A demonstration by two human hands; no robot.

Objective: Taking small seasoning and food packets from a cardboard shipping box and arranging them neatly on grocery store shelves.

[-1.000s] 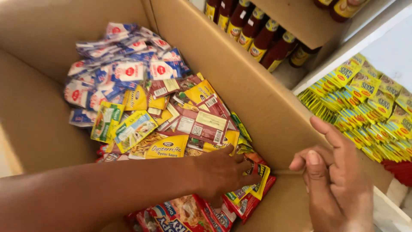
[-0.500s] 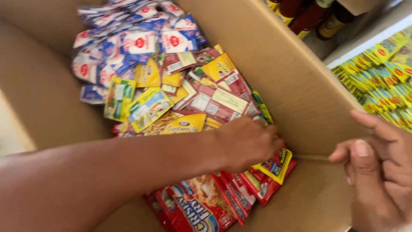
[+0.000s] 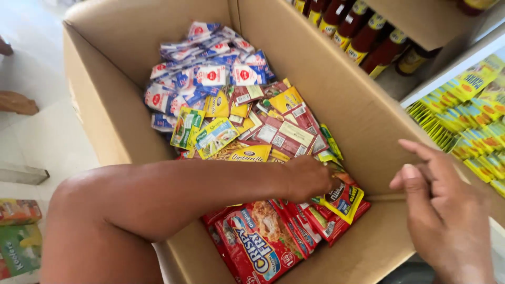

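A large open cardboard box [image 3: 336,79] holds several piles of flat sachets. My left hand [image 3: 310,179] reaches down into it, its fingers curled into the yellow and red sachets [image 3: 342,197] against the box's right wall. Red breading-mix packets [image 3: 263,236] lie just below that hand. Maroon and yellow packets [image 3: 284,129] and green-yellow ones [image 3: 210,134] fill the middle. Blue-and-white sachets [image 3: 205,73] are heaped at the far end. My right hand [image 3: 442,210] hovers over the box's right rim, fingers loosely apart, holding nothing.
Dark red sauce bottles [image 3: 368,39] stand on a shelf beyond the box's right wall. Rows of yellow-green packets [image 3: 468,121] hang or stand at the far right. Green and orange packs [image 3: 18,236] lie on the pale floor at the left.
My left hand has stayed dug into the sachets by the right wall. My right hand has drifted a little nearer the box rim. The view has shifted slightly.
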